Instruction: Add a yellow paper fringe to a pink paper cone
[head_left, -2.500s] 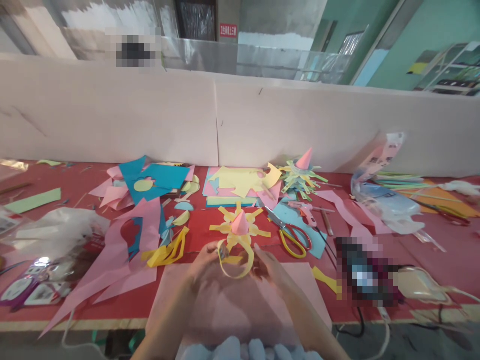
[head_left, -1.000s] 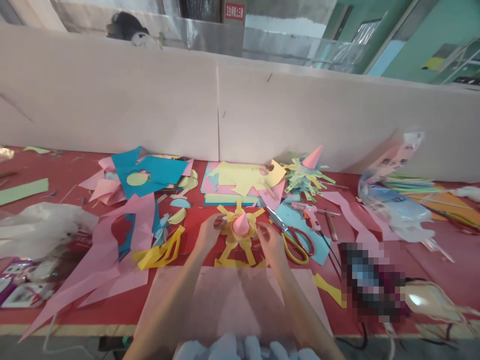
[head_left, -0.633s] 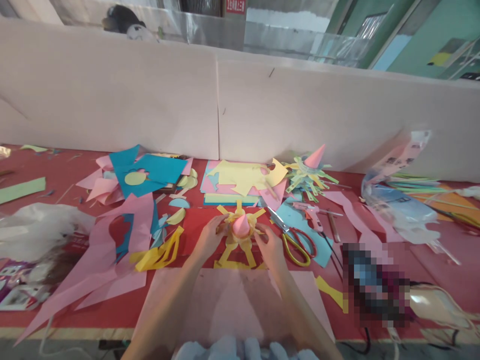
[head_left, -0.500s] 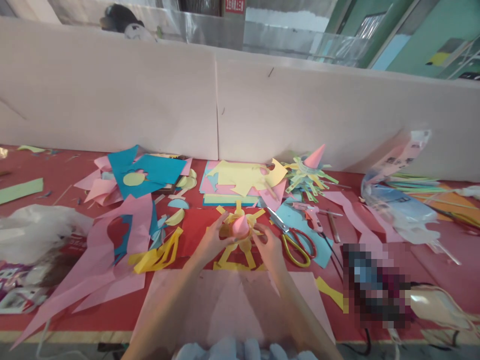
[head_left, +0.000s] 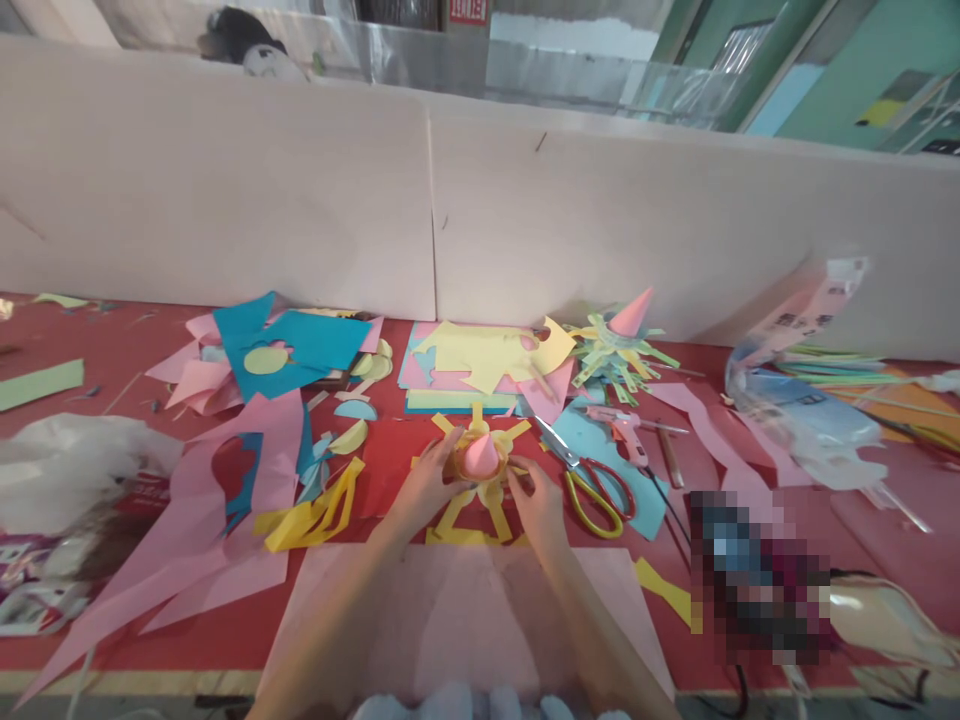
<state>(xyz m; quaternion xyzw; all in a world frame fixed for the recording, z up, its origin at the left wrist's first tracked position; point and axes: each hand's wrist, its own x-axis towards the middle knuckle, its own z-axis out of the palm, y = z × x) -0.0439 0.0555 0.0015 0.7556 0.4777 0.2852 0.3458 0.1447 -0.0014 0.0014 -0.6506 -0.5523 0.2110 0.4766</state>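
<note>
In the middle of the table a yellow paper piece with strips spreading outward like rays (head_left: pixel 493 510) carries a small pink paper cone (head_left: pixel 482 457) at its centre. My left hand (head_left: pixel 433 473) grips its left side, fingers curled at the edge near the cone. My right hand (head_left: pixel 535 497) pinches the right side with thumb and fingers. Part of the yellow paper is hidden behind my fingers. Just right of my right hand lie scissors (head_left: pixel 592 490) with red and yellow handles, blades pointing away. Below my wrists spreads a pink paper sheet (head_left: pixel 465 620).
A pink glue gun (head_left: pixel 626 438) rests on blue paper, its cord running right. Behind it stands a fringed green paper piece with a pink cone (head_left: pixel 630 315). Pink paper scraps (head_left: pixel 277 440) and a plastic bag (head_left: pixel 75 465) lie left. A white board (head_left: pixel 300 200) closes off the back.
Both hands stay at the yellow paper piece. The cone looks slightly more upright and shows more of the ring round its base. The view has shifted a little.
</note>
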